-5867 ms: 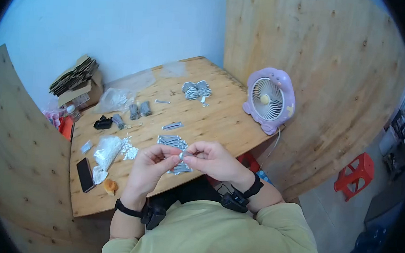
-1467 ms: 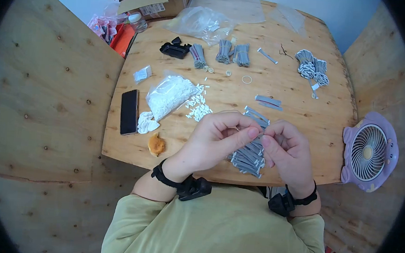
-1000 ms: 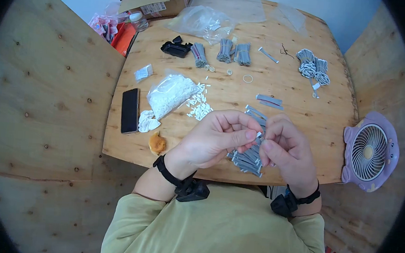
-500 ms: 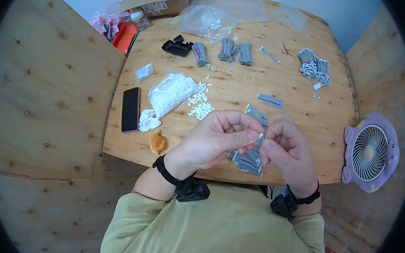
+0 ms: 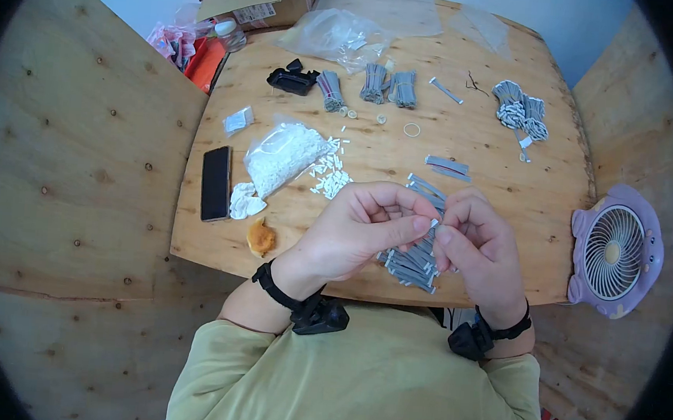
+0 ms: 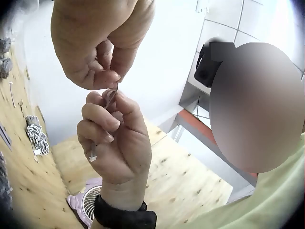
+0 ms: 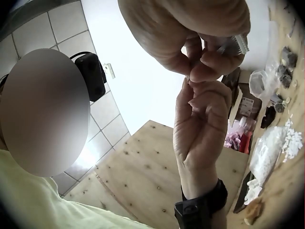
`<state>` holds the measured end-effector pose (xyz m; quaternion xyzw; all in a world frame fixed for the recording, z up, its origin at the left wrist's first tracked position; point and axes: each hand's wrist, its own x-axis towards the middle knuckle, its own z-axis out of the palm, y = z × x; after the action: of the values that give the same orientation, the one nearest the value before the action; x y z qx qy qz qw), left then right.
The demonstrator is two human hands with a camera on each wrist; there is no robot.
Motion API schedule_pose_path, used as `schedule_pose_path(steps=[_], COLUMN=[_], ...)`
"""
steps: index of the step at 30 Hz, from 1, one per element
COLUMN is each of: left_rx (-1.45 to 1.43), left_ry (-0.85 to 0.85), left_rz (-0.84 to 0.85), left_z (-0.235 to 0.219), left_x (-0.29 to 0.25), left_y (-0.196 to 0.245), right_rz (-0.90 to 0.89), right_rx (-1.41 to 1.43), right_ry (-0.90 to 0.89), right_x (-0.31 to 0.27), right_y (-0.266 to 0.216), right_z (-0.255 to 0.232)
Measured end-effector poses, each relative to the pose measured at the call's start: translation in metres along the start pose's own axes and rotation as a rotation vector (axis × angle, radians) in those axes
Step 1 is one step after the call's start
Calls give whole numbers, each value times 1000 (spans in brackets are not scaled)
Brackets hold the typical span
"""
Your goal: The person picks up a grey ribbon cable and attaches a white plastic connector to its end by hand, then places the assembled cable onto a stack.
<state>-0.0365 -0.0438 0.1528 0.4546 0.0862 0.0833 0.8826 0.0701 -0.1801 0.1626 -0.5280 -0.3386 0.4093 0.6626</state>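
Just above a pile of short grey cables (image 5: 410,266), the two hands meet at their fingertips. The right hand (image 5: 483,255) grips one grey cable (image 6: 110,98), whose white connector (image 6: 93,156) pokes out below its curled fingers in the left wrist view. Thumb and forefinger of the left hand (image 5: 362,231) pinch the cable's other end, where a small white piece (image 5: 434,224) shows. In the right wrist view, a white connector (image 7: 242,44) sticks out by the right hand (image 7: 190,33), above the left hand (image 7: 202,126). Fingers hide most of this cable.
Loose white pieces (image 5: 331,180) lie beside a bag of them (image 5: 281,159). A phone (image 5: 216,184) and a bread piece (image 5: 260,237) are at the left. Behind are tied cable bundles (image 5: 403,90) and a coiled bundle (image 5: 519,110); a purple fan (image 5: 614,253) stands right.
The head view has turned since the oldest frame. Compared with 1.5 seconds ago, a white end now shows between the fingertips; since half a second ago the hands have barely moved.
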Motion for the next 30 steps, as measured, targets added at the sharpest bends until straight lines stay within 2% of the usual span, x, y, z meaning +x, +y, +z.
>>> schedule_pose_path(steps=[11,23,29,30], left_rx=[162,197,276,286], left_ry=[30,28,15,12], left_rz=[43,54,37,-18], left_z=[2,1,1,-3], left_x=[0,1,8,10], left_y=[3,-2,-7,-11], right_rz=[-16,-29,48,126], right_rx=[-18,-9,-49,-64], right_ry=[1,28,8,-14], right_x=[0,-1,1,1], right_y=[1,5,10,12], right_z=[-4,-4,-11,-13])
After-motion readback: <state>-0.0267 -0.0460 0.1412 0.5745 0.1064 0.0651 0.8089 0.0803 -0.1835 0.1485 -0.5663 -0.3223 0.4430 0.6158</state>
